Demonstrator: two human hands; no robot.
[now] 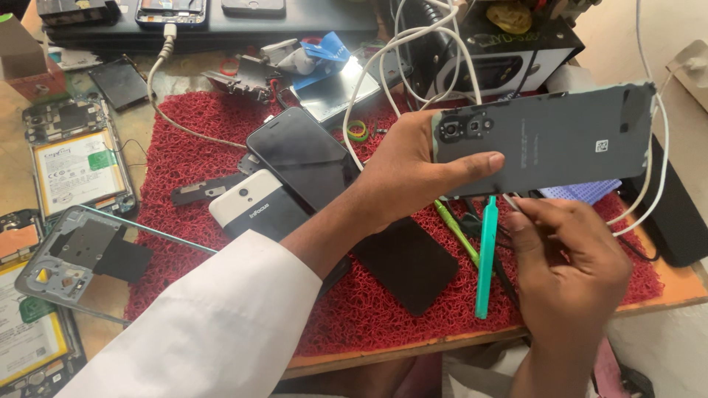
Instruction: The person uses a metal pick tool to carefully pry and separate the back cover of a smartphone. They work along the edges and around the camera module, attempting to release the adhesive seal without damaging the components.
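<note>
My left hand (pixel 409 173), in a white sleeve, reaches across from the lower left and grips a grey phone (pixel 560 136) by its camera end. The phone is held level above the mat, back side towards me. Just under the phone's lower edge is my right hand (pixel 571 265), its fingers curled together; whether they pinch anything is hidden. A teal plastic pry tool (pixel 485 258) lies on the red mat (pixel 199 133) just left of that hand. Beside it is a thin green tool (pixel 456 232).
On the mat lie a black phone (pixel 302 155), a white-backed phone (pixel 254 206) and a black panel (pixel 405 262). Opened phones with batteries (pixel 77 166) and a bare frame (pixel 81 258) sit at the left. White cables (pixel 413 44) loop past a black box (pixel 509 59). The table edge (pixel 442 343) runs below.
</note>
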